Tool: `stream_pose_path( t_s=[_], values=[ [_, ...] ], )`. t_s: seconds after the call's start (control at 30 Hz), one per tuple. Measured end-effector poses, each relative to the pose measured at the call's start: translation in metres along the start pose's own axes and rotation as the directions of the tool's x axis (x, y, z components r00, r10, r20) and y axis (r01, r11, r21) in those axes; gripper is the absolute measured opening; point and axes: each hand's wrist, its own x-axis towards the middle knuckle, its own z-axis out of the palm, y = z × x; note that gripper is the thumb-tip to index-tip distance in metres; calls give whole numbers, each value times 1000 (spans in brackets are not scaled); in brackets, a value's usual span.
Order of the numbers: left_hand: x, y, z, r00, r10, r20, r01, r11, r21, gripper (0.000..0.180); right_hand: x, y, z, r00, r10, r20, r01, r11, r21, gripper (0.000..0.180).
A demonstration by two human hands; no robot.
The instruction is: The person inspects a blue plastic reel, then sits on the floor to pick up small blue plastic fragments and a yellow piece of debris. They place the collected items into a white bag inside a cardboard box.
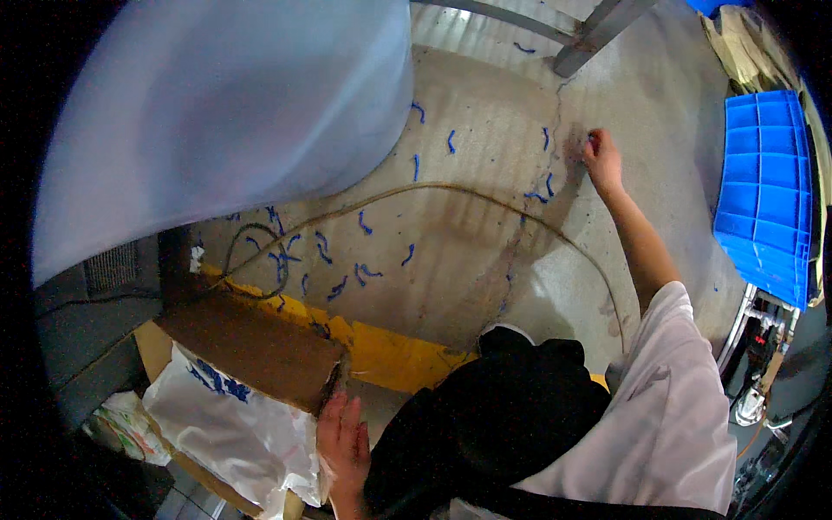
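Note:
My right hand (602, 162) is stretched out over the floor with its fingers closed in a pinch. A small dark bit shows at the fingertips, too little to name. Short curled blue strips (451, 142) lie scattered on the concrete floor, the nearest ones to its left. Down at the lower left, my left hand (344, 440) rests against the side of a cardboard box (251, 347), fingers extended and holding nothing visible. White plastic sheeting (227, 433) lines the box, and a small heap of blue strips (217, 381) lies on it.
A brown cable (433, 185) arches across the floor. Yellow floor tape (403, 357) runs beside the box. A large translucent white sheet (260, 104) hangs at upper left. On the right stands a blue plastic crate (764, 191); a grey metal leg (598, 39) is at the top.

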Motion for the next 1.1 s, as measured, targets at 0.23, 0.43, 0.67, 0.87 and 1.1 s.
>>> stream_pose_path(
  t_s=[0.23,0.43,0.67,0.87,1.1],
  values=[
    [-17,5,7,1000,7,-7,-7,999,45,53,17,-65,41,973,-167,161,200,955,-220,20],
    [-45,-4,21,999,-39,-30,39,999,-4,49,16,-40,34,898,-359,255,376,926,-21,16],
    [-66,-11,26,998,-40,-39,42,998,53,46,-51,-27,29,933,-181,309,209,976,-60,33],
    [-75,-15,16,994,-69,-80,74,996,53,44,-99,-57,35,877,-328,351,413,888,-202,24],
    [-104,-35,16,985,-123,-121,123,992,-7,51,-101,-86,38,853,-175,492,-111,860,499,12]
  ],
)
